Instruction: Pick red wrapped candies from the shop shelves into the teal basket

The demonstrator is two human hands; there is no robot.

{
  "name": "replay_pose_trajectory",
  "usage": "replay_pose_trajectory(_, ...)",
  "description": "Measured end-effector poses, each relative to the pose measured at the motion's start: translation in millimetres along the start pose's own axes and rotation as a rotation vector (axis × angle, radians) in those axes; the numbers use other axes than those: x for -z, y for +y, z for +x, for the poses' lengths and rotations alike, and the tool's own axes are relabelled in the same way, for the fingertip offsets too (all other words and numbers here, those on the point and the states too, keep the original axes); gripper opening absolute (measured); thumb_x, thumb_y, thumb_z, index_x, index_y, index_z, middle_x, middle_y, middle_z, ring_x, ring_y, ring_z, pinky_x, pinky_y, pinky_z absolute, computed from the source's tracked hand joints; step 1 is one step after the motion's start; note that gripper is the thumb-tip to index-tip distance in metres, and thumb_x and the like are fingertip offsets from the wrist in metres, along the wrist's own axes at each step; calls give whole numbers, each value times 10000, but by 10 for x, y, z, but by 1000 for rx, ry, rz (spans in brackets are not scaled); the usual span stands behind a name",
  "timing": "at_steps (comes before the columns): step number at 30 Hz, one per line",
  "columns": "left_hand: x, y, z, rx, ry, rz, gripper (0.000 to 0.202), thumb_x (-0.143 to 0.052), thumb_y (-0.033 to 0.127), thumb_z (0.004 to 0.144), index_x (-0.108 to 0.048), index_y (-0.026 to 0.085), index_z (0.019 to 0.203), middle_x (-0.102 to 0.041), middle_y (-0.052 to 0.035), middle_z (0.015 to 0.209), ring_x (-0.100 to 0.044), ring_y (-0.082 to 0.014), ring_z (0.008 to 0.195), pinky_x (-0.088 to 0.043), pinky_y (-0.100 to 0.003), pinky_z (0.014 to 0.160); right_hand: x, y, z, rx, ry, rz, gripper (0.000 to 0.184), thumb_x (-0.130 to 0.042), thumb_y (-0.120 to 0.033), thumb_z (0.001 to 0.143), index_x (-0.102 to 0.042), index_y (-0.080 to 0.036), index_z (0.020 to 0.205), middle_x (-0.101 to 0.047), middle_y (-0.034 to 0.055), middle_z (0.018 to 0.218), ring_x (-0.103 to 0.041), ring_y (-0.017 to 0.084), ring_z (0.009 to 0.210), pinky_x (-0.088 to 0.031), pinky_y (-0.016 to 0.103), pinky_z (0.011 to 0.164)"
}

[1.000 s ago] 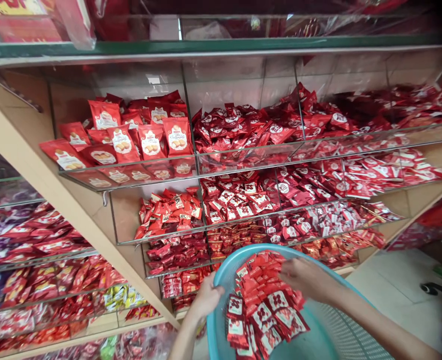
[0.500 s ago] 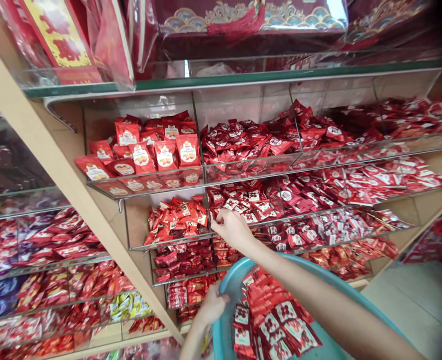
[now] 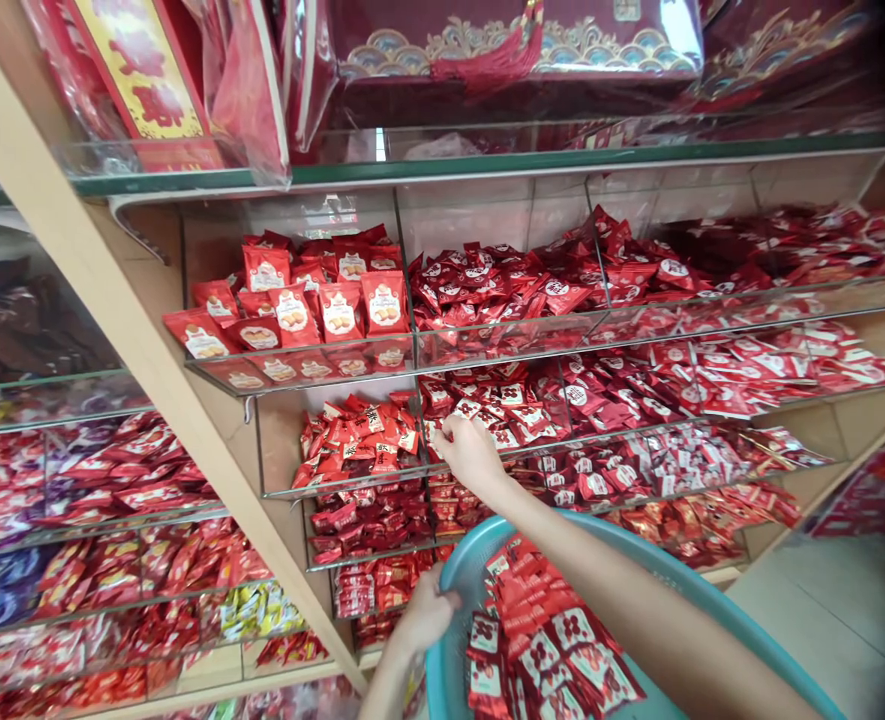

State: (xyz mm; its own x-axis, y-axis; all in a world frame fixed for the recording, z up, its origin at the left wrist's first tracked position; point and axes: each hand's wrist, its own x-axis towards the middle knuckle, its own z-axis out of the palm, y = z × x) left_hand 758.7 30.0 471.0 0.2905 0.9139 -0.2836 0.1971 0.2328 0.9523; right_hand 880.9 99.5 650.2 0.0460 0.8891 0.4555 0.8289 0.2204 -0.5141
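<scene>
My left hand (image 3: pixel 428 610) is closed around the left rim of a turquoise plastic basket (image 3: pixel 451 555). Inside it lie many small candy packets (image 3: pixel 554 660), some plain red and some with white labels and dark red prints. My right hand (image 3: pixel 473 458) reaches across the basket to the second shelf. Its fingers are curled at the front left corner of a compartment of red packets with white labels (image 3: pixel 521 420). Whether a packet is between those fingers is hidden. Just left of them is a compartment of bright red packets with black characters (image 3: pixel 363 440).
A glass shelf edge (image 3: pixel 487 172) runs above, carrying maroon gift boxes (image 3: pixel 517 80). Clear dividers split the tiers of red packets (image 3: pixel 487 290). A slanting wooden upright (image 3: pixel 149 370) separates another rack of candies (image 3: pixel 142 460) on the left. Tiled floor (image 3: pixel 832 590) shows at lower right.
My right hand has shifted slightly right, its fingers curling more at the compartment's front edge. The left hand keeps its hold on the basket. The view has moved a little.
</scene>
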Motion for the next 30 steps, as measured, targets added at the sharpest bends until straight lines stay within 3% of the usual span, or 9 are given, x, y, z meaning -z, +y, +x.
replay_pose_trajectory(4, -1, -7, 4, -23, 6, 15, 298, -463, 92, 549, -598, 127, 813, -619, 0, 683, -538, -137, 614, -410, -232, 584, 74, 113, -3, -20, 4, 250, 267, -433, -306, 810, -505, -183, 584, -540, -24, 469, -561, 112, 407, -346, 193, 449)
replay_pose_trajectory(8, -9, 32, -12, -42, -7, 14, 299, -452, 79, 547, -603, 131, 799, -621, 7, 695, -531, -126, 617, -412, -233, 623, 325, 255, -156, -116, -40, 636, 280, -486, -439, 774, -542, -183, 674, -439, -75, 325, -446, 95, 259, -294, 179, 330)
replay_pose_trajectory(12, -11, 74, -26, -23, -32, 11, 315, -450, 87, 557, -594, 132, 834, -622, 7, 706, -526, -121, 601, -407, -229, 595, 592, 532, -461, -253, -138, 773, 310, -542, -485, 730, -558, -176, 705, -468, -69, 324, -349, 60, 236, -240, 161, 284)
replay_pose_trajectory(15, -5, 50, -4, -28, -45, 31, 313, -457, 100, 570, -586, 133, 853, -623, 3, 718, -531, -124, 605, -403, -228, 584, 661, 882, -749, -371, -225, 795, 321, -557, -493, 728, -553, -173, 705, -465, -67, 332, -338, 49, 259, -243, 154, 296)
replay_pose_trajectory(21, 12, -30, 43, -9, -34, 81, 241, -480, 131, 598, -568, 136, 823, -593, 19, 660, -512, -115, 583, -383, -222, 569, 487, 1542, -1299, -537, -348, 760, 370, -544, -537, 724, -544, -167, 732, -429, -78, 359, -322, 40, 295, -240, 167, 324)
replay_pose_trajectory(27, 12, 71, 32, -33, -46, 91, 255, -477, 118, 590, -572, 137, 826, -595, 21, 686, -518, -118, 618, -386, -224, 598, 273, 1689, -1581, -635, -587, 669, 295, -614, -445, 676, -523, -165, 684, -439, -79, 396, -414, 60, 310, -227, 168, 304)
replay_pose_trajectory(30, 8, 107, 30, -48, -45, 83, 256, -473, 112, 587, -573, 139, 821, -597, 19, 695, -519, -118, 624, -386, -223, 602, 158, 1722, -1662, -677, -631, 637, 206, -616, -343, 678, -507, -174, 722, -430, -93, 387, -433, 69, 304, -227, 165, 289)
